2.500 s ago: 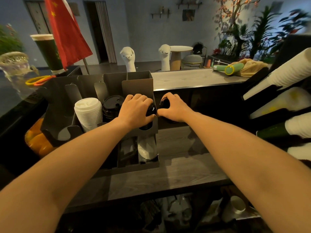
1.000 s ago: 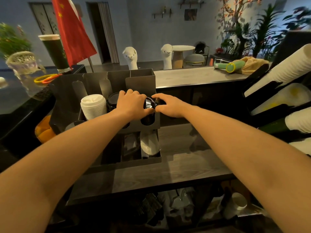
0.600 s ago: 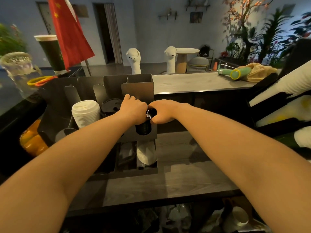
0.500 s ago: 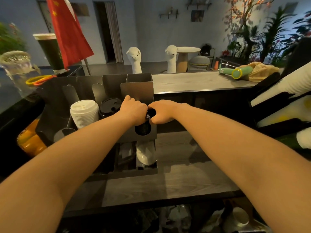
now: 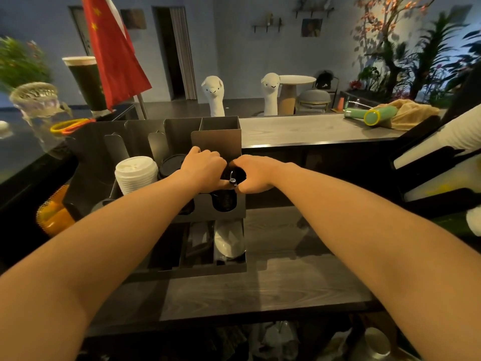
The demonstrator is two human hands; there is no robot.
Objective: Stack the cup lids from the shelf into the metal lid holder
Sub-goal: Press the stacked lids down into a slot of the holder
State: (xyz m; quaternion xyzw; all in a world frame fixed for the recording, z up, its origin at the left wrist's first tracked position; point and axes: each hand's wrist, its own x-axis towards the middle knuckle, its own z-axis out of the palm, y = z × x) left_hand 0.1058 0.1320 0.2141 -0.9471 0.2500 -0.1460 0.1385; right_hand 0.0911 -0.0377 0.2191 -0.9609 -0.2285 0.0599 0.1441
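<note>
Two slots of the metal lid holder (image 5: 216, 142) already carry white lids (image 5: 136, 173) and black lids (image 5: 170, 165), while the left hand (image 5: 204, 169) and right hand (image 5: 256, 175) both grip a dark lid stack (image 5: 225, 201) in the third slot, not yet released.

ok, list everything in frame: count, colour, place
metal lid holder: one, dark grey, on the worktop
white lid stack: one, white, in the holder
black lid stack: one, black, next slot rightward
gripped black lids: one stack, black, rightmost slot
flag: one, red, behind the holder
tall cup: one, dark with pale top, far left
alpaca figures: two, white, beyond the far counter
green bottle: one, green, far counter, right end
tan cloth: one, tan, beside the bottle
cup stacks: several, white, right edge
left hand: one, curled round the gripped black lids
right hand: one, curled round them too
</note>
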